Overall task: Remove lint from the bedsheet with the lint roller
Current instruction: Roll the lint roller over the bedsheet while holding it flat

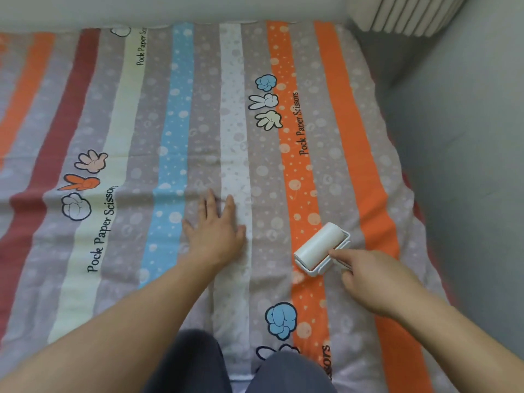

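A striped bedsheet (198,114) printed with cartoon hands and the words "Pock Paper Scissors" covers the bed. A white lint roller (321,248) lies with its drum on the sheet, across an orange stripe at the lower right. My right hand (377,282) grips the roller's handle, the forefinger stretched along the frame toward the drum. My left hand (215,231) rests flat on the sheet with spread fingers, left of the roller, on the grey and white stripes.
My knees in dark trousers (198,364) kneel on the sheet at the bottom edge. A grey wall (467,137) runs along the bed's right side. A white radiator (402,12) stands at the top right corner.
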### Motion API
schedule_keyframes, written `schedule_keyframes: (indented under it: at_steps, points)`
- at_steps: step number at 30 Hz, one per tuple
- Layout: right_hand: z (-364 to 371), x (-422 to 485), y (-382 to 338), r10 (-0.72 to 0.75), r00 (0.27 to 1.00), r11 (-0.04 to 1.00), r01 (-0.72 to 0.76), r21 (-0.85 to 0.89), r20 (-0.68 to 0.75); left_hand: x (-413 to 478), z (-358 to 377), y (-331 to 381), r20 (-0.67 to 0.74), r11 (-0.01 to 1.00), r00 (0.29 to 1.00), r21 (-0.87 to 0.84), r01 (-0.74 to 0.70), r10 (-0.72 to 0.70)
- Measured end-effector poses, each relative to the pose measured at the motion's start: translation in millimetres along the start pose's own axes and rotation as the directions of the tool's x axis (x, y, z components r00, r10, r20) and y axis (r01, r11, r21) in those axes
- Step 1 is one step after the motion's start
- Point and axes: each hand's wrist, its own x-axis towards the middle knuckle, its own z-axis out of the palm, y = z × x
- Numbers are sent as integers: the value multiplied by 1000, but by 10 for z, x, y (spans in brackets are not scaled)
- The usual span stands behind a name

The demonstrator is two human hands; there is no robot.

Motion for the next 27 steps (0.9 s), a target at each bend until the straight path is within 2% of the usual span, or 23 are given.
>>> schedule_keyframes:
  at_steps: [3,6,8,11,14,16,19,22,27]
  points:
    - [-303,-93,109,-8,987,1000,12,-23,161,-43,-57,-1,14,998,1000,63,-25,24]
    - [-721,-142,91,-17,975,1000,22,-18,221,-14,-162,-103,-99,992,991,93,-80,89]
    - [-932,-67,-85,-31,987,999,28,19,155,62,-214,-209,-174,996,981,51,-78,86]
    - [-937,314,-585,-78,994,985,89,150,-74,218,-273,-381,-217,997,973,1,-81,79]
    - [-651,918,-1196,-115,974,957,162,242,-195,397,-264,-651,-102,996,991,50,-79,84]
    - [-449,1309,-1530,-96,973,951,152,268,-212,497,-218,-823,-26,994,996,61,-88,90]
    - [-199,1609,-1871,-24,983,956,77,283,-184,552,-140,-998,17,991,992,49,-125,125]
    - [-13,1522,-1856,-17,983,972,60,228,-184,584,-157,-1054,59,989,988,37,-144,142]
    - [121,1045,-1439,-39,986,975,73,208,-163,645,-220,-1060,120,988,982,40,-152,147]
